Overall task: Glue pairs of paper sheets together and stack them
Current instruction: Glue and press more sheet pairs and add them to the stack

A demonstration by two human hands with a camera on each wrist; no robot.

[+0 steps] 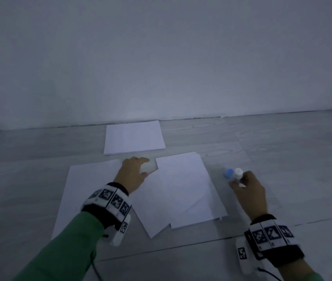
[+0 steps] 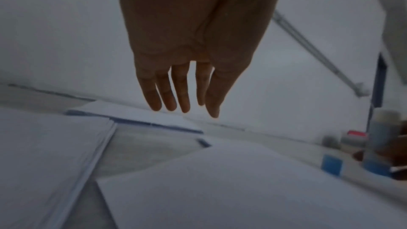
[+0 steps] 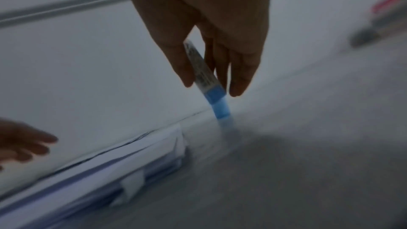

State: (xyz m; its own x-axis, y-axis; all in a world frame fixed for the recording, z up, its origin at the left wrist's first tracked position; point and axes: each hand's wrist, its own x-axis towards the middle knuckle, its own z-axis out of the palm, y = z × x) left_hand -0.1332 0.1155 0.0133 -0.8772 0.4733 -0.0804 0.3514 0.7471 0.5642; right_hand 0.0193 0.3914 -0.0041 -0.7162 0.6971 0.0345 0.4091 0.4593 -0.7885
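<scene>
My right hand (image 1: 249, 187) gripped the glue stick (image 3: 206, 70) between thumb and fingers, just beside the right edge of the loose sheets (image 1: 183, 187) on the floor (image 1: 282, 149); my left hand (image 1: 133, 174) hung over their far edge with fingers straight and holding nothing. Whether the stick was standing on the floor or hanging just over it, I could not tell. A neat pile of paper (image 1: 133, 138) lay beyond, near the wall, and another sheet (image 1: 83, 191) spread out to the left. To do this step well, I judged I should press my free palm flat on the top sheet so it could not slide, then run the glue along the edges and corners before laying its partner squarely on top. The head view gave me the whole layout and a blue cap (image 1: 229, 173) beside the stick's white top. The right wrist view alone showed the stick's printed label and blue band, and the layered edges of the paper. The left wrist view alone caught a blurred red-topped object (image 2: 355, 137) farther off.
</scene>
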